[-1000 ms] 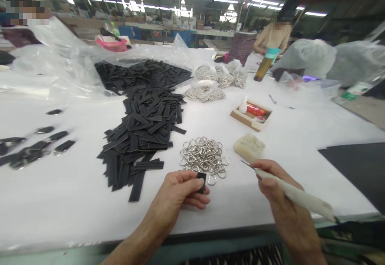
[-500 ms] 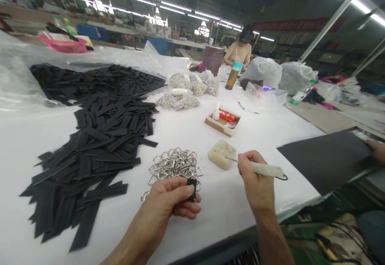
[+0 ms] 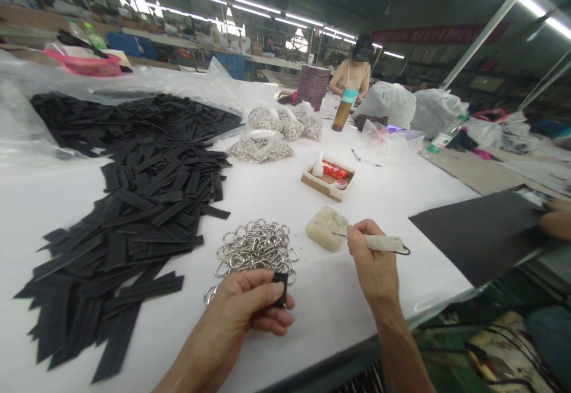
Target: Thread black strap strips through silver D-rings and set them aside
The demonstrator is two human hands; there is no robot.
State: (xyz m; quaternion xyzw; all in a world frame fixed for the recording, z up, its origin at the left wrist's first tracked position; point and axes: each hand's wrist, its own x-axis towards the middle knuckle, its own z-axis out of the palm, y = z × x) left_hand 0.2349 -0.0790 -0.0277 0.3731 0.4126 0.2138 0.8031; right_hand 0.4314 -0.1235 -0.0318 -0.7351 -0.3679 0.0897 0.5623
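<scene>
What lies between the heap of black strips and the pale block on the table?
In the head view, a pile of metal rings lies between the heap of black strips and the pale block, with white tabletop showing on either side.

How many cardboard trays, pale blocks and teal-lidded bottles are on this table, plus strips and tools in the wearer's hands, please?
Cardboard tray: 1
Pale block: 1
Teal-lidded bottle: 1
Black strip, left hand: 1
Pointed tool, right hand: 1
Total: 5
</scene>
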